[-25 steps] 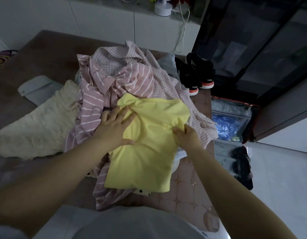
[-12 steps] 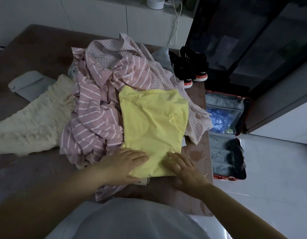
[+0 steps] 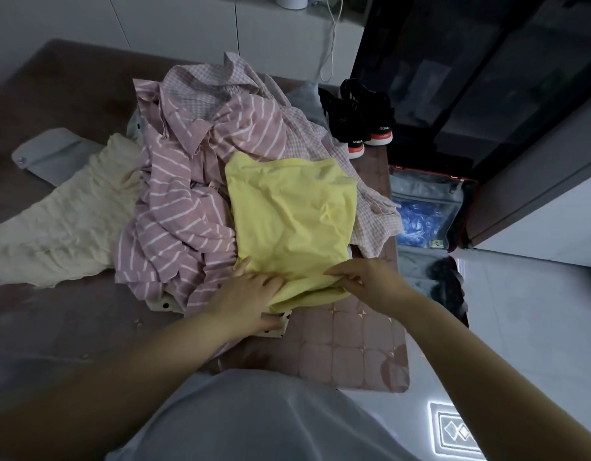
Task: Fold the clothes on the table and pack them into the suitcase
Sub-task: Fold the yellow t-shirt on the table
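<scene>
A folded yellow garment (image 3: 292, 214) lies on top of a heap of clothes on the table (image 3: 350, 341). My left hand (image 3: 245, 299) grips its near left edge, thumb on top and fingers tucked beneath. At the near right edge my right hand (image 3: 367, 277) pinches the hem. A pink striped shirt (image 3: 177, 211) lies crumpled to the left, with a pink checked shirt (image 3: 204, 84) behind and under the yellow one. The open suitcase (image 3: 427, 211) lies on the floor to the right of the table.
A cream textured garment (image 3: 61, 227) spreads over the table's left side beside a grey pouch (image 3: 51, 154). Black sneakers (image 3: 357, 118) stand at the table's far right corner. A white polka-dot cloth (image 3: 167, 302) peeks out under the heap. Dark cabinets stand behind the suitcase.
Both hands slid from the garment's middle down to its near edge and have taken hold of the hem, which is now slightly lifted and bunched.
</scene>
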Tool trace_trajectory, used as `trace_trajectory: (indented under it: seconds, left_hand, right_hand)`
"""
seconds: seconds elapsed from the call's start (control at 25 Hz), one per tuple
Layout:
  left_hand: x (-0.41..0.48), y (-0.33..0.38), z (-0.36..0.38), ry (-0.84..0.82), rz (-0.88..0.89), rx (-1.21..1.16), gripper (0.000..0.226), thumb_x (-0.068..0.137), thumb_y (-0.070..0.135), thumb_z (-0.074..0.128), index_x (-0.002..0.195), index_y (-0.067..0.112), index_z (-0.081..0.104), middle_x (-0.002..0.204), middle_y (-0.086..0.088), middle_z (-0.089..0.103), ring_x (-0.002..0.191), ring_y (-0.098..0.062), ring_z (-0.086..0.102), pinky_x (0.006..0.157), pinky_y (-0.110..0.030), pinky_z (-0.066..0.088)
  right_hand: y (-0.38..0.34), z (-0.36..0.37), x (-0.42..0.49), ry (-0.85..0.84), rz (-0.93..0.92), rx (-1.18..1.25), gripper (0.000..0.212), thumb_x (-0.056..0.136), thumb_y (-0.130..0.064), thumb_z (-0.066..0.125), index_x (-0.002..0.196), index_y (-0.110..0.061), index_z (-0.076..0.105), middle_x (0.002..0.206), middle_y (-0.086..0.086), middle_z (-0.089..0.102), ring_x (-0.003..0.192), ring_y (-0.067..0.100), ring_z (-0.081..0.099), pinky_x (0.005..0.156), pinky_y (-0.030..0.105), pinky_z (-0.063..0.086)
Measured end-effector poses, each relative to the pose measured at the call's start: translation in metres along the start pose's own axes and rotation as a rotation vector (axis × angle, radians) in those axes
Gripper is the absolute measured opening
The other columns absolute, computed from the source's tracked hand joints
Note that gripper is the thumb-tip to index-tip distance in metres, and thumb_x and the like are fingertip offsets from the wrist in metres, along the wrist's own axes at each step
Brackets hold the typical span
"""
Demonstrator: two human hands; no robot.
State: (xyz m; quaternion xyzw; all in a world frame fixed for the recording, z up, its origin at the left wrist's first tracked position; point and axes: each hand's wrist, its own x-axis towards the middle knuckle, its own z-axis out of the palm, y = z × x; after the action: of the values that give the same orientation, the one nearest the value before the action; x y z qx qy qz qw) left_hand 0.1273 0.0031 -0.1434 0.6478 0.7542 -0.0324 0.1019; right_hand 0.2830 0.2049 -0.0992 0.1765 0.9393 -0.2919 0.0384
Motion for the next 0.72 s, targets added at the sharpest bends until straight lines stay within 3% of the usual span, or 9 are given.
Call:
trace_trajectory:
  seconds: [0.08,0.16,0.2,0.32,0.4,0.48,0.52,0.64,0.72]
  left_hand:
    - [0.001,0.001,0.007,0.028,0.001,0.098,0.066,0.053,0.053,0.078,0.108,0.020,0.060,0.094,0.002,0.071,0.079,-0.015,0.070,0.109,-0.045,0.030]
    - [0.001,-0.004,0.014,0.084,0.027,0.102,0.059,0.054,0.025,0.077,0.111,0.021,0.058,0.096,0.000,0.071,0.079,-0.016,0.070,0.110,-0.043,0.018]
    - [0.001,-0.006,0.015,0.105,0.041,0.113,0.062,0.054,0.020,0.074,0.114,0.021,0.060,0.100,-0.002,0.071,0.083,-0.017,0.070,0.111,-0.043,0.017]
    - [-0.004,-0.012,0.013,0.108,0.108,0.140,0.080,0.037,0.028,0.088,0.113,0.019,0.065,0.101,0.000,0.071,0.088,-0.014,0.069,0.101,-0.046,0.039]
    - [-0.008,-0.018,0.007,0.089,0.121,0.124,0.067,0.031,0.025,0.089,0.095,0.022,0.069,0.087,0.008,0.071,0.077,-0.009,0.069,0.086,-0.036,0.053]
    - [-0.012,-0.021,-0.003,0.059,0.099,0.045,0.042,0.047,0.023,0.084,0.085,0.022,0.067,0.074,0.009,0.068,0.068,-0.013,0.067,0.065,-0.029,0.057]
    - [-0.013,-0.021,-0.010,0.044,0.086,-0.050,0.031,0.061,0.023,0.078,0.090,0.019,0.066,0.077,0.004,0.067,0.072,-0.018,0.066,0.063,-0.029,0.054]
    - [-0.016,-0.020,-0.041,-0.001,-0.035,-0.294,0.031,0.088,0.031,0.056,0.116,0.018,0.059,0.102,0.001,0.063,0.097,-0.019,0.057,0.077,-0.029,0.042]
    - [-0.020,-0.021,-0.063,0.033,-0.065,-0.452,0.024,0.087,0.030,0.057,0.109,0.020,0.062,0.091,0.010,0.062,0.085,-0.006,0.055,0.070,-0.022,0.037]
  right_hand:
    - [0.001,0.006,-0.003,-0.019,-0.008,-0.020,0.028,0.089,-0.009,0.059,0.113,-0.019,0.069,0.119,0.002,0.065,0.105,0.021,0.061,0.087,0.021,0.043]
    - [0.013,0.027,-0.013,-0.121,0.012,-0.102,0.032,0.090,-0.010,0.056,0.119,-0.021,0.065,0.130,0.004,0.057,0.113,0.024,0.056,0.091,0.024,0.041]
    - [0.018,0.038,-0.020,-0.169,0.033,-0.152,0.035,0.091,-0.012,0.053,0.123,-0.022,0.061,0.132,0.005,0.055,0.116,0.025,0.054,0.093,0.028,0.041]
    - [0.018,0.065,-0.038,-0.080,0.022,-0.241,0.042,0.079,-0.029,0.059,0.118,-0.013,0.054,0.118,0.007,0.055,0.104,0.029,0.055,0.086,0.039,0.049]
    - [0.013,0.082,-0.041,0.064,-0.075,-0.339,0.047,0.067,-0.038,0.062,0.105,-0.014,0.049,0.104,0.007,0.059,0.092,0.026,0.053,0.078,0.038,0.052]
    - [0.008,0.089,-0.036,0.188,-0.169,-0.420,0.045,0.065,-0.034,0.061,0.104,-0.016,0.048,0.099,0.006,0.063,0.090,0.022,0.049,0.082,0.035,0.050]
    - [0.007,0.086,-0.032,0.220,-0.199,-0.438,0.043,0.065,-0.029,0.060,0.106,-0.017,0.051,0.098,0.004,0.064,0.088,0.022,0.052,0.082,0.034,0.050]
    - [0.011,0.058,-0.022,0.234,-0.226,-0.356,0.041,0.055,-0.016,0.072,0.095,-0.016,0.066,0.087,0.002,0.067,0.078,0.024,0.060,0.077,0.036,0.052]
    - [0.010,0.028,-0.024,0.250,-0.226,-0.143,0.030,0.060,-0.018,0.069,0.088,-0.010,0.070,0.086,0.004,0.068,0.080,0.020,0.059,0.074,0.032,0.053]
